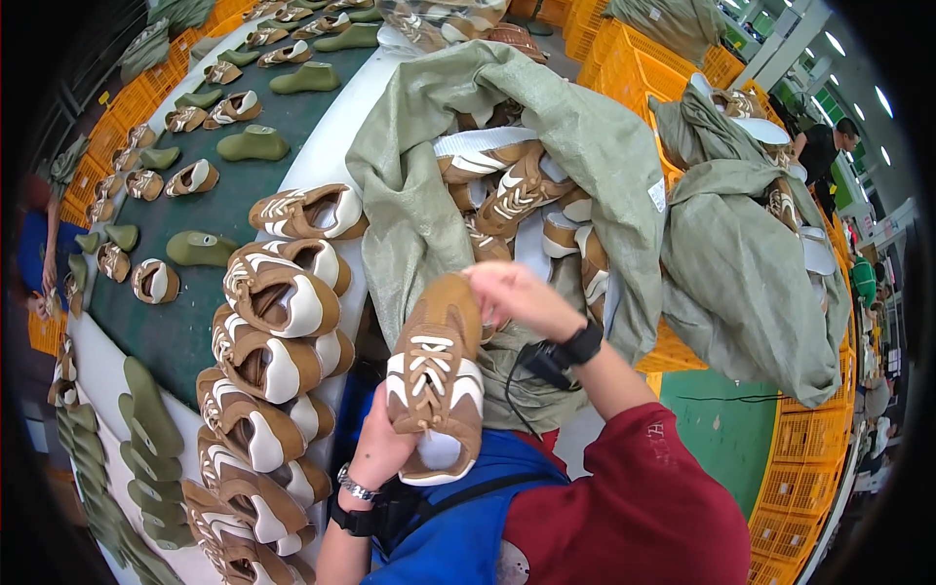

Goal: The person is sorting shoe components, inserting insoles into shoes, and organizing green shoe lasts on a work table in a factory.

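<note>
At upper centre, a green sack (600,146) of shoes (522,190) is seen. Mid-frame, a brown shoe (434,380), long axis near vertical, toe up, is clamped along its left side by the left hand (383,444). Toe lies just left of the right hand (526,297); fingers curled there, blurred, contact unclear.

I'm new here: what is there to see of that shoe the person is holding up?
The shoe is a brown, suede-looking, low-cut sneaker with white side panels and white lacing up its front. Its ankle opening shows a pale inside. It is held up off the table, toe away from the wearer, top toward the camera. The left hand grips its side near the heel; the right hand's fingers are at the toe, though whether they pinch it is unclear.
</note>
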### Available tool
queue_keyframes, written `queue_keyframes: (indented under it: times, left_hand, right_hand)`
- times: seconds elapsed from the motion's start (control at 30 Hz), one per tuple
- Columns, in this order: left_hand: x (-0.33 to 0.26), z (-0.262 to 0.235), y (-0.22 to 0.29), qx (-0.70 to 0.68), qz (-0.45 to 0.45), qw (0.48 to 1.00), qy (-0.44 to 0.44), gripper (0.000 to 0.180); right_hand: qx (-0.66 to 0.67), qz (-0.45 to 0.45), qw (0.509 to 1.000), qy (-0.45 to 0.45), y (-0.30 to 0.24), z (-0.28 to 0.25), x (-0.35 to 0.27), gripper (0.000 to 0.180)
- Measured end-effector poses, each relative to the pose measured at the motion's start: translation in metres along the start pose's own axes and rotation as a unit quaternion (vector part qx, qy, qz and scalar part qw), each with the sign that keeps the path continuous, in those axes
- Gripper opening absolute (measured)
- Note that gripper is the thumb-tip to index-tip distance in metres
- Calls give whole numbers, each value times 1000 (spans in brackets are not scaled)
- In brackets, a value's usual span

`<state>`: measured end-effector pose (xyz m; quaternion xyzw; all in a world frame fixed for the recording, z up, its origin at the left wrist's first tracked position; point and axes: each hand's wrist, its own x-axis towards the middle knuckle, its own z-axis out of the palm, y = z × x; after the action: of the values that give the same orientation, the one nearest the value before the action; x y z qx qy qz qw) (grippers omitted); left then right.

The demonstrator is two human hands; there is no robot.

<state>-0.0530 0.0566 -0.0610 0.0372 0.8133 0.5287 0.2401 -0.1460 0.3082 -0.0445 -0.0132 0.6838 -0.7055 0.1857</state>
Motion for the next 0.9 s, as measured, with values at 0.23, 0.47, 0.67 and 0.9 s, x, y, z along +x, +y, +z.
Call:
queue_keyframes:
  times: [0.23, 0.47, 0.67, 0.9]
  left_hand:
    - [-1, -4, -19, -197, 22, 978, 57, 56]
    - [5, 3, -20, -255, 8, 964, 72, 57]
    - [11, 4, -16, -316, 0, 945, 78, 59]
    - [8, 6, -21, -316, 9, 945, 81, 57]
  right_hand:
    - [42, 366, 929, 37, 143, -52, 18, 74]
    - [338, 319, 885, 33, 161, -36, -16, 43]
    - [284, 138, 939, 136, 107, -5, -90, 56]
    - [326, 8, 916, 232, 88, -16, -84, 48]
